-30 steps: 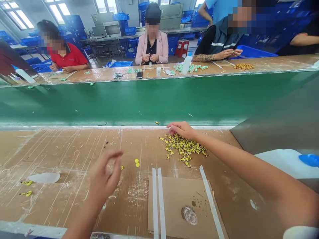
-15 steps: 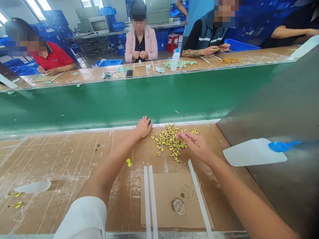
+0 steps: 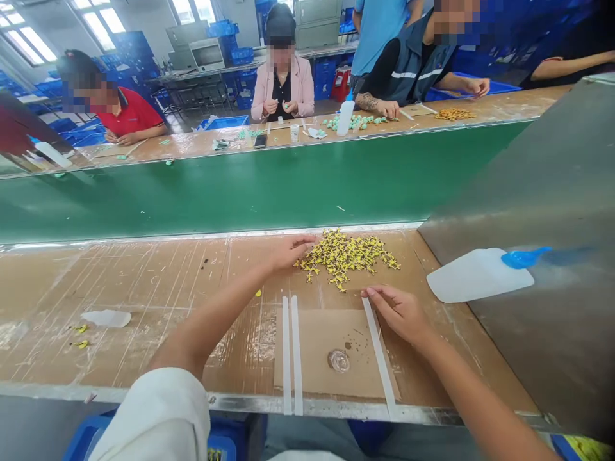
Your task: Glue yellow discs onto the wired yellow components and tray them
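In the head view, your left hand (image 3: 288, 251) is the nearer one to the heap of small yellow-and-black pieces (image 3: 350, 253), which lies just above the middle of the frame, near the far edge of the table (image 3: 158, 262). The heap is spread wider than it is deep, its long axis running left to right across the picture, with a short tail pointing down toward you. Your left fingers reach in from its left end, loosely extended and apparently holding nothing — whether they touch the outermost pieces, you cannot tell from here.

For your right hand (image 3: 398, 312), the heap lies up and to the left, a short gap away. Those fingers are bent, thumb and forefinger close together at the upper end of the right-hand white strip (image 3: 379, 355) on the cardboard sheet (image 3: 317, 384) — whether anything is pinched between them cannot be told. The white squeeze bottle (image 3: 473, 278) lies farther right, beyond that hand, away from the heap.
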`<state>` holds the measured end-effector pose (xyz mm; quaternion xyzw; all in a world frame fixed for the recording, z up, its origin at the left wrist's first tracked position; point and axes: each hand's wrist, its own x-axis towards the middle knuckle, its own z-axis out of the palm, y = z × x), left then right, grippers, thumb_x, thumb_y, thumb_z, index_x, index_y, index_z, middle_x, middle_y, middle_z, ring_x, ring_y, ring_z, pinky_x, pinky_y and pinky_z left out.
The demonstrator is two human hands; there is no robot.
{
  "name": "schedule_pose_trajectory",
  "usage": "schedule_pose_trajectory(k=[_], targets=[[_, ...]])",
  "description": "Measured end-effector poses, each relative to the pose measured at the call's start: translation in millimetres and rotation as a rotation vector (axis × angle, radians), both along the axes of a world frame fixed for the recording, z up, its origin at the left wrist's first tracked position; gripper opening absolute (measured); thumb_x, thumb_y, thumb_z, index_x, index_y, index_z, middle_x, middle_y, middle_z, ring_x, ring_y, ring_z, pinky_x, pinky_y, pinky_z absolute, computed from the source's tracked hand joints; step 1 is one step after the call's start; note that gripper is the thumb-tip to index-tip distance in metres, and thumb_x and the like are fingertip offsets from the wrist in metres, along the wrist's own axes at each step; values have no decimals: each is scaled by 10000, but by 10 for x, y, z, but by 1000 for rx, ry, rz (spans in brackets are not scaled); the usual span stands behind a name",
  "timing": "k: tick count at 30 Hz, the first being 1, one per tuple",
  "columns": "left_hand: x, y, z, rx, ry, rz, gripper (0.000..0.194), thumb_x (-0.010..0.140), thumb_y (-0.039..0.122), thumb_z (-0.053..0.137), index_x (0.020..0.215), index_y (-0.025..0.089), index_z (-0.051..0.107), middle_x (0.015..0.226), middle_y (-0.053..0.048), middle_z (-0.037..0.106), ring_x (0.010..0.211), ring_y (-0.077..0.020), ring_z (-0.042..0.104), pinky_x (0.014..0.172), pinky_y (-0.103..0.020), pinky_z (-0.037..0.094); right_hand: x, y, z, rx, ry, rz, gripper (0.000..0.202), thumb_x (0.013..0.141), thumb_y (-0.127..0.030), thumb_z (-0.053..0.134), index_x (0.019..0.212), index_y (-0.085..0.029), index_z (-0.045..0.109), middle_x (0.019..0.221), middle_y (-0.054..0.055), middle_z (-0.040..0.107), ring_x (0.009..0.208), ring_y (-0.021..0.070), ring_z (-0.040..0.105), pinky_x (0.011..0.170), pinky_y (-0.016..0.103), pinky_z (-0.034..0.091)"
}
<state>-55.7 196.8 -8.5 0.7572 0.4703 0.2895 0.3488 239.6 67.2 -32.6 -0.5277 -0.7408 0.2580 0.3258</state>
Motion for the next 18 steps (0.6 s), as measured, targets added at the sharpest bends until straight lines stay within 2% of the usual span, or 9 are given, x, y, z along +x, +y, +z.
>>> schedule_pose_trajectory(k=[4,6,8,10,12,14,18], targets=[[-501,-376,352,37,40,259,375,843,114,467,1151,141,680,1169,-113,738,1047,-202,702,968,-370,544,-206,86,-62,62,-57,89,270,944,-404,527,999,-216,713,946,80,758,847,245,715,783,375,567],[-751,-707,487,57,104,396,371,800,83,496,1111,147,688,1123,-109,748,1014,-215,707,938,-382,559,-406,171,-96,85,-79,169,270,936,-393,529,1019,-209,708,917,85,749,819,237,703,764,370,564],[-892,-1085,537,77,164,513,365,808,77,489,1105,168,682,1115,-91,750,1017,-212,706,946,-387,557,-633,277,-123,107,-103,236,269,932,-376,527,1030,-195,701,918,96,741,836,242,694,778,375,558],[-903,-1419,477,79,227,592,375,825,74,481,1128,188,669,1124,-78,751,1021,-210,710,950,-386,558,-856,409,-138,125,-137,284,263,935,-347,525,1053,-185,694,979,111,736,916,257,683,846,392,544],[-825,-1630,320,76,291,640,393,846,73,466,1172,191,652,1173,-88,737,1072,-225,698,978,-397,544,-1053,565,-132,138,-187,313,268,943,-310,520,1114,-181,681,1088,125,720,1031,276,658,929,411,515],[-724,-1698,114,72,354,669,424,869,71,441,1243,163,619,1213,-131,715,1127,-260,675,1005,-433,521,-1213,728,-104,140,-251,321,290,945,-287,529,1182,-182,658,1173,139,695,1098,298,630,953,427,499],[-616,-1609,-230,71,440,677,457,907,62,372,1331,72,542,1166,-227,702,1132,-327,654,973,-511,506,-1424,985,-22,125,-367,350,269,915,-260,602,1165,-185,669,1160,135,695,1100,307,623,927,407,504]])
